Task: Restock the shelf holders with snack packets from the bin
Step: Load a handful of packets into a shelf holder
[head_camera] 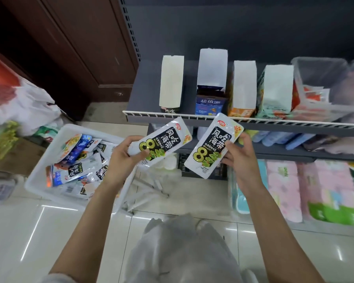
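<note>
You're looking at glossy plastic-film snack packets [209,146], a smooth white plastic bin [41,178], matt white card shelf holders [171,80], a white-coated wire rail [253,120] on a matt grey metal shelf [145,88], shiny floor tiles [49,231], and a polished dark wood door [80,41].

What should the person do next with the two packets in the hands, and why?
Probably lift the right hand and slip its packet into the leftmost holder: its front label appears to match, and both hands already hold black-and-white packets below the shelf rail.
</note>
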Tool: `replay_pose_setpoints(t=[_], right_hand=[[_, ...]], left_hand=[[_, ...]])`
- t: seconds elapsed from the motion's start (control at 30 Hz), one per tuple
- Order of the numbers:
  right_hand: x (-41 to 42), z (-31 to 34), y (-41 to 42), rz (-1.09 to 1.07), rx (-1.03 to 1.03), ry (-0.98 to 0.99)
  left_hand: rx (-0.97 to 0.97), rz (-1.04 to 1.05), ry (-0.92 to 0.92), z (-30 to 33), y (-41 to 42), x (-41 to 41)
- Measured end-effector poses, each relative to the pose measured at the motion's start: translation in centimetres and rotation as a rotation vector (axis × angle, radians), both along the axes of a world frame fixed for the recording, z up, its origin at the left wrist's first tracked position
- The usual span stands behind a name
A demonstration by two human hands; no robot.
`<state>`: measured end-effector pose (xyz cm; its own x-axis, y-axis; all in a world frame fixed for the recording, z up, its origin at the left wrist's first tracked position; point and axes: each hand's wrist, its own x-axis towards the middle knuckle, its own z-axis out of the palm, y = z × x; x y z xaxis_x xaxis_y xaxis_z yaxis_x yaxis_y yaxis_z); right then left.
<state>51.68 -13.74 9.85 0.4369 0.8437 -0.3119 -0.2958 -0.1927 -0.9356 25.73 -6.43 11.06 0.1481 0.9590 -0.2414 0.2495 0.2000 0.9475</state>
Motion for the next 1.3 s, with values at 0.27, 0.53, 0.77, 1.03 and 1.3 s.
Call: replay_pose_setpoints(t=[0.27,0.53,0.77,1.03,1.3], right_hand=[[2.4,2.2,3.7,-0.069,0.096,-0.106],[1.3,5.5,13.7,0.006,0.243,-0.531],[-2.4,2.4,22.1,0.225,0.178,-1.031],[-2.8,1.2,22.1,0.409,0.249,-1.538],[-2.7,0.0,20.1,0.549,0.294,-1.79]], left_hand=[[0.082,0.209,-0.1,1.3,2.4,0.7],[0.06,0.499,-0.265,1.0,10.0,-0.4],[0.063,0.546,-0.275,0.5,14.0,-1.5],[0.022,0.449,-0.273,-0.5,15.9,-1.8],[0.017,0.306,-0.424,-1.0,17.5,-1.1]])
